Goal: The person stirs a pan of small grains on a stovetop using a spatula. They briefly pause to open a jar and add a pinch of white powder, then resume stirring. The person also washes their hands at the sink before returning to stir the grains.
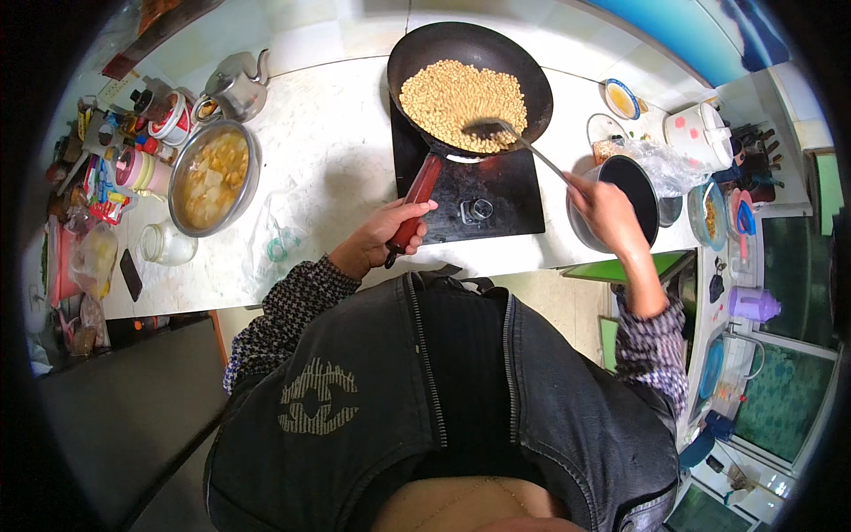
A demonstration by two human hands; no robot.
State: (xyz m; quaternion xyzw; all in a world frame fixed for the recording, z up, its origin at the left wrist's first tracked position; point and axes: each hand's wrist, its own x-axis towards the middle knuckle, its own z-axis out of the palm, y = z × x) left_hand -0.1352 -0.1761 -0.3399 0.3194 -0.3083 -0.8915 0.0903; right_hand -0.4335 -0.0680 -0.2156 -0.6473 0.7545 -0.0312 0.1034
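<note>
A black wok (465, 43) stands on a black induction cooktop (492, 206), tilted a little by the look of it. Pale soybeans or similar beans (459, 93) cover much of its bottom. My left hand (392, 229) is closed around the wok's red-brown handle (424, 181). In my right hand (605, 209) is the thin metal handle of a ladle or spatula (542, 158). Its dark head lies among the beans at the wok's near right side, and the beans there look blurred. Below my right hand stands a deep pot with a dark inside (631, 193), partly hidden by that hand.
At left are a steel bowl of cut food in liquid (214, 176), a metal kettle (236, 86), a glass jar (169, 245) and a phone (131, 274). Rightward stand a small bowl (622, 100), plastic bags (665, 163) and a white container (698, 136). The counter's front edge runs before me.
</note>
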